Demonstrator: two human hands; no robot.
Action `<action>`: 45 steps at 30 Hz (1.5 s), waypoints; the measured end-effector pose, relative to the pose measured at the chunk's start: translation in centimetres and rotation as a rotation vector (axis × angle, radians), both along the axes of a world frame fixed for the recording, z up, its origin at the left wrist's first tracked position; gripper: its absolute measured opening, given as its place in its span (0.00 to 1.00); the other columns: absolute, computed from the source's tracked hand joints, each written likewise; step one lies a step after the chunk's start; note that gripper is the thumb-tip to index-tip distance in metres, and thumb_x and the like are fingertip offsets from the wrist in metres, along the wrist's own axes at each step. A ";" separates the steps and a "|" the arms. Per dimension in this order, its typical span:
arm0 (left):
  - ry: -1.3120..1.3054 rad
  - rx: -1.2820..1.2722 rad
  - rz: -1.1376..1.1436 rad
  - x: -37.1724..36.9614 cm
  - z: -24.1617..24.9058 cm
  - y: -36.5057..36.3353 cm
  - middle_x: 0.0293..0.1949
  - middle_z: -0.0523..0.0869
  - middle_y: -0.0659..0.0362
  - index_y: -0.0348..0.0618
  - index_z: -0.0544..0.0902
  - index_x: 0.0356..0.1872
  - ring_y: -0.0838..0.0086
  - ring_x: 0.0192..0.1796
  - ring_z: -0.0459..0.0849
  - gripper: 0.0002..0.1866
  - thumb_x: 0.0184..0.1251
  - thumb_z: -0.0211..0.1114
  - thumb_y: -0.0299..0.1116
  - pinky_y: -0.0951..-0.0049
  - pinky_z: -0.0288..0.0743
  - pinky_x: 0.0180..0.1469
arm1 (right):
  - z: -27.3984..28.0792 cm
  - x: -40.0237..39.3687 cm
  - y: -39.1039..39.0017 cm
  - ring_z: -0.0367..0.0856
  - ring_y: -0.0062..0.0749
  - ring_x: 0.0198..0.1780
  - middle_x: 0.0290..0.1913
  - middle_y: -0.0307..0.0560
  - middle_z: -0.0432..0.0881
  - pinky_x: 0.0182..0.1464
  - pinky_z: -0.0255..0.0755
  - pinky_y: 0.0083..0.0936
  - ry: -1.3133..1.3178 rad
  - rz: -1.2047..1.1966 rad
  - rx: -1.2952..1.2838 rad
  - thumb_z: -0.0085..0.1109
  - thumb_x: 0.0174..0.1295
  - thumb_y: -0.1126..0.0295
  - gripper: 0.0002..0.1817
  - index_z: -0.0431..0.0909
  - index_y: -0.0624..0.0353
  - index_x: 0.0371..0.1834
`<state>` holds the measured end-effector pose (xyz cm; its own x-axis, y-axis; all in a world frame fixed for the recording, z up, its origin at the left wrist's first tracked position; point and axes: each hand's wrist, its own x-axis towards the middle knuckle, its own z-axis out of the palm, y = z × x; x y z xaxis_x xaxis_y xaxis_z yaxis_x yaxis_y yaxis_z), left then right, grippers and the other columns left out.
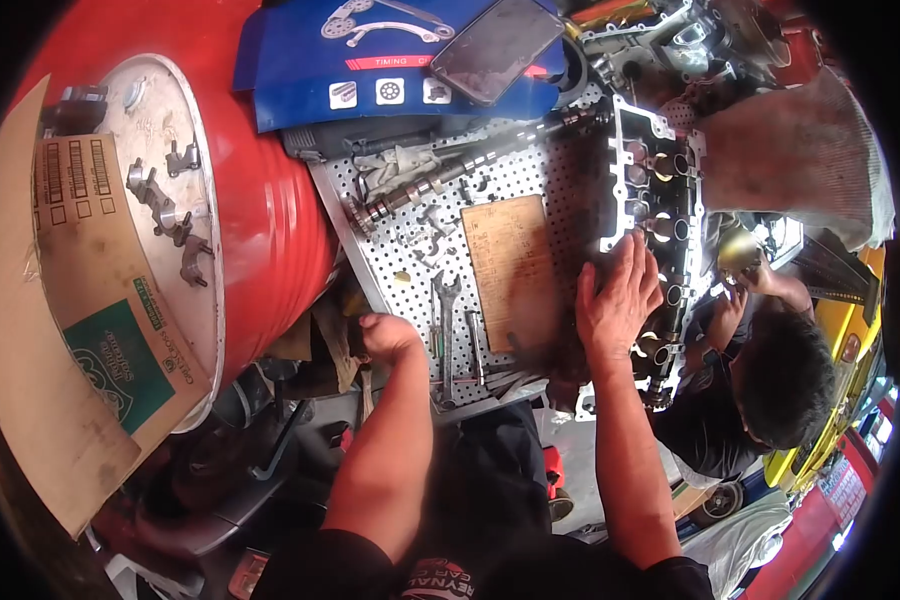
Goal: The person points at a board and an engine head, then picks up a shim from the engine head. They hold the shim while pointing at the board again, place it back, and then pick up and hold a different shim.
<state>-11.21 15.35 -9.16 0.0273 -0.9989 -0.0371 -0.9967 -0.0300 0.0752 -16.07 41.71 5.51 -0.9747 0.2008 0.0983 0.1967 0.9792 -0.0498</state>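
Observation:
My right hand (pixel 618 300) lies with its fingers stretched out over the near edge of a metal cylinder head (pixel 660 250), which stands on the right side of the workbench. My left hand (pixel 390 336) is closed near the left edge of the perforated metal bench top (pixel 400 285); what its fingers hold, if anything, is hidden. Between the hands lie a stained piece of cardboard (pixel 510 270) with writing, and an open-end wrench (pixel 448 330). A camshaft (pixel 440 185) rests diagonally farther back, near several small metal parts.
A red drum (pixel 270 200) at left carries bearing caps (pixel 165 210) and a cardboard flap (pixel 100 320). A phone (pixel 497 48) rests on a blue timing-part box (pixel 370 70) at the back. Another person (pixel 780 380) works at right, beside a hanging grey cloth (pixel 790 150).

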 end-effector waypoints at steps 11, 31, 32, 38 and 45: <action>-0.037 0.191 0.071 -1.3 2.9 0.3 0.31 0.87 0.41 0.32 0.87 0.28 0.47 0.37 0.88 0.31 0.70 0.42 0.49 0.51 0.83 0.42 | -0.4 4.4 -4.3 0.68 0.54 0.60 0.62 0.55 0.71 0.60 0.62 0.46 0.169 0.263 -0.362 0.64 0.56 0.67 0.31 0.69 0.57 0.65; 0.103 -0.031 -0.034 0.2 -0.8 -0.5 0.22 0.84 0.41 0.34 0.84 0.19 0.47 0.28 0.87 0.28 0.66 0.47 0.46 0.51 0.82 0.33 | -4.4 4.7 -13.3 0.86 0.50 0.34 0.33 0.57 0.85 0.40 0.79 0.43 -0.756 -0.022 -0.461 0.49 0.66 0.57 0.41 0.43 0.53 0.79; 0.104 -0.030 -0.032 0.2 -0.7 -0.5 0.22 0.85 0.41 0.34 0.84 0.19 0.48 0.28 0.87 0.27 0.66 0.47 0.45 0.51 0.82 0.32 | -4.3 4.6 -13.4 0.86 0.48 0.33 0.32 0.56 0.86 0.39 0.79 0.42 -0.768 -0.014 -0.448 0.48 0.66 0.58 0.41 0.42 0.55 0.79; 0.026 0.107 -0.038 -0.3 0.6 -0.3 0.30 0.87 0.41 0.37 0.84 0.26 0.48 0.33 0.88 0.22 0.68 0.46 0.39 0.51 0.84 0.35 | -3.4 3.3 -13.6 0.87 0.47 0.34 0.35 0.57 0.86 0.40 0.80 0.42 -0.893 0.014 -0.409 0.46 0.63 0.64 0.42 0.39 0.58 0.79; -0.002 -0.053 -0.250 1.7 -3.4 -1.5 0.21 0.85 0.44 0.39 0.82 0.23 0.49 0.22 0.86 0.20 0.67 0.48 0.39 0.53 0.80 0.24 | -4.0 4.2 -13.5 0.86 0.47 0.30 0.33 0.59 0.85 0.34 0.79 0.43 -0.802 0.062 -0.433 0.49 0.60 0.69 0.45 0.36 0.68 0.77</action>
